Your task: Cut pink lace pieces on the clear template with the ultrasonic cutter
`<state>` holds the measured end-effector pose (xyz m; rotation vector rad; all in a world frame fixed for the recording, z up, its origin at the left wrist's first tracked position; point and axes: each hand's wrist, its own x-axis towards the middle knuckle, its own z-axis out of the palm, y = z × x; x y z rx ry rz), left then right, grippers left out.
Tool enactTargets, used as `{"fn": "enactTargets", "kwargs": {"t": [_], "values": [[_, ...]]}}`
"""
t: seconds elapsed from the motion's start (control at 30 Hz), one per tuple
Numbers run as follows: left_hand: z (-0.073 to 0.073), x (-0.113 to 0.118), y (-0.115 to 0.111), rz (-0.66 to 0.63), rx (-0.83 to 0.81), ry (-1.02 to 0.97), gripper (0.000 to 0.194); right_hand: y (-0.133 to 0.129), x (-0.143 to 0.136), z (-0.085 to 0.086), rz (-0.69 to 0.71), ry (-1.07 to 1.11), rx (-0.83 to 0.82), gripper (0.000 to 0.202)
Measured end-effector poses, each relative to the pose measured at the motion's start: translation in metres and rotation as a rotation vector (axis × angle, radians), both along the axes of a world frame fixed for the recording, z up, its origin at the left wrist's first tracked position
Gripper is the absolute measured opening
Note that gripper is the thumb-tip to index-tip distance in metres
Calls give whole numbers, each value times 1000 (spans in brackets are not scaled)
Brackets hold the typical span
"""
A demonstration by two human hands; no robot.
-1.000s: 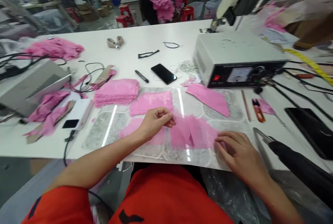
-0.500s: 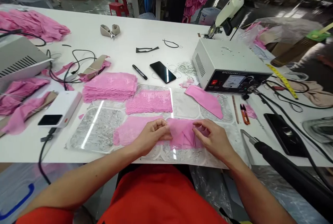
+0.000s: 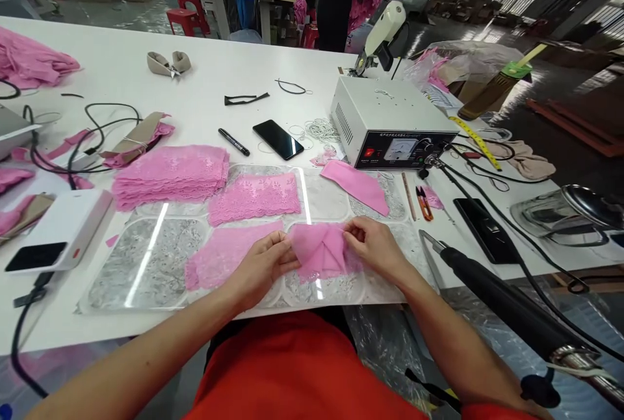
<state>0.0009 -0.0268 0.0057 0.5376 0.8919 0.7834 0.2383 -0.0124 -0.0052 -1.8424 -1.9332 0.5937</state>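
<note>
White table [image 3: 205, 105]; left hand [image 3: 263, 266], right hand [image 3: 377, 248] pinch pink fabric [image 3: 318, 248].

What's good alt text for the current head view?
A bare left hand and right hand hold a thin pink cloth between them over a patterned mat on a white table. Beyond sit a pink fabric stack and gray box.

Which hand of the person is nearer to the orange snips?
Right. The right hand is left of the orange snips; the left hand is farther left, across the held pink fabric.
</note>
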Motion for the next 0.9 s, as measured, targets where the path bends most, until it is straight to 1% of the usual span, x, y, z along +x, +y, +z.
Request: {"fn": "enactTargets", "kwargs": {"t": [0.2, 0.3, 0.4, 0.47, 0.53, 0.6, 0.67, 0.77, 0.9], "values": [[1, 0, -1, 26, -20, 31, 35, -29, 36, 3, -145, -17, -28, 17], [1, -1, -1, 30, -27, 39, 29, -44, 51, 3, -186, -91, -60, 19], [4, 1, 0, 56, -29, 31, 25, -55, 57, 3, -229, -191, -51, 17], [8, 4, 2, 93, -26, 8, 24, -58, 53, 4, -217, -177, 12, 16], [13, 7, 5, 130, -16, -19, 22, -58, 41, 7, -130, -110, 84, 18], [18, 7, 8, 172, 7, -42, 18, -54, 22, 11, 15, -57, 128, 19], [23, 2, 10, 223, 36, -55, 17, -48, 0, 13, 163, -49, 153, 16], [28, -16, 7, 310, 67, -40, 17, -37, -31, 14, 322, -76, 171, 11], [26, -53, -9, 414, 92, 39, 20, -25, -56, 11, 428, -96, 128, 11]]}}
